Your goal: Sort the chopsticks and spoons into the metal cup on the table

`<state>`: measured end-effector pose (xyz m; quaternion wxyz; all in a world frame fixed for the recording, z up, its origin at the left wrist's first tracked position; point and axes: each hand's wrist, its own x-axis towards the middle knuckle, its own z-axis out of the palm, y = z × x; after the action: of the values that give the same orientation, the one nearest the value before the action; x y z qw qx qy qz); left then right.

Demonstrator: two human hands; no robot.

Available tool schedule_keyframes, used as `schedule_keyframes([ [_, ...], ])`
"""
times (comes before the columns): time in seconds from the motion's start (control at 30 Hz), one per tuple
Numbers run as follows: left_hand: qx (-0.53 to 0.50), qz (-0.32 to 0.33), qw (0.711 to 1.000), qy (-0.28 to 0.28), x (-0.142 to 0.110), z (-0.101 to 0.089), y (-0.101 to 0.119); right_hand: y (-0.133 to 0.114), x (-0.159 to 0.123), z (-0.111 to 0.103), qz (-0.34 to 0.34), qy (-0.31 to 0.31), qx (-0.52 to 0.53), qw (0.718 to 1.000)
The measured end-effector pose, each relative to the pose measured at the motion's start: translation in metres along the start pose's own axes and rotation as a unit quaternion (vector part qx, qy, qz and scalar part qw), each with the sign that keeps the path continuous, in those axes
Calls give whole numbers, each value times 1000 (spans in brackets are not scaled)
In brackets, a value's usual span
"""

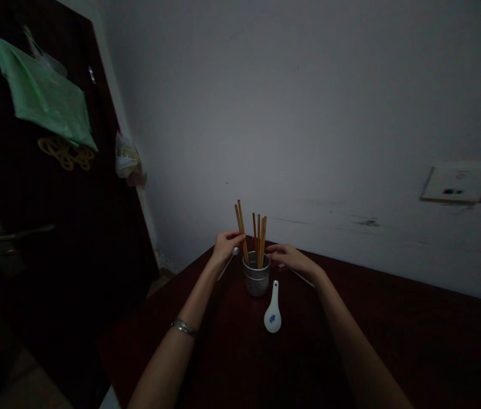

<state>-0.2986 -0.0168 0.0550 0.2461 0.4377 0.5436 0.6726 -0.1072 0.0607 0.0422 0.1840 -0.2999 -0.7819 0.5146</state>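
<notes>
A metal cup [256, 281] stands upright on the dark table, with several wooden chopsticks [260, 241] leaning in it. My left hand [227, 244] is closed on a pair of chopsticks [241, 232] at the cup's left side, their lower ends inside the rim. My right hand [291, 257] is by the right side of the rim, fingers stretched toward the cup; whether they touch it I cannot tell. A thin-handled spoon [228, 263] lies under my left hand. Below my right hand shows a thin pale handle [302, 278], its other end hidden. In front lies a white ceramic spoon [272, 318] with a blue mark.
The dark red table [377, 324] meets a grey wall [283, 113] at the back. A wall socket [457, 183] is on the right. At left, a dark door [78, 227] carries a green cloth [48, 96], and a plastic bag [127, 159] hangs beside it.
</notes>
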Motion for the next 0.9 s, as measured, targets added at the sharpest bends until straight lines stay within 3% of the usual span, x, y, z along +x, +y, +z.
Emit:
schedule_keyframes([
  [0.2,-77,89,991,61,-6,-15,44,0,0,-20,-62,81,-22,995],
  [0.37,-129,107,986,18,-19,-10,67,-40,-21,-29,-137,156,-7,978],
  [0.47,-135,92,986,-16,-31,2,78,-67,-40,-19,-164,134,52,976],
  [0.6,-143,84,984,-61,-43,18,83,-89,-56,-1,-184,58,91,977],
  [0.7,-145,72,984,-77,-45,25,81,-91,-56,5,-175,30,85,981],
  [0.9,-155,74,982,-78,-49,33,77,-88,-56,3,-164,48,124,978],
])
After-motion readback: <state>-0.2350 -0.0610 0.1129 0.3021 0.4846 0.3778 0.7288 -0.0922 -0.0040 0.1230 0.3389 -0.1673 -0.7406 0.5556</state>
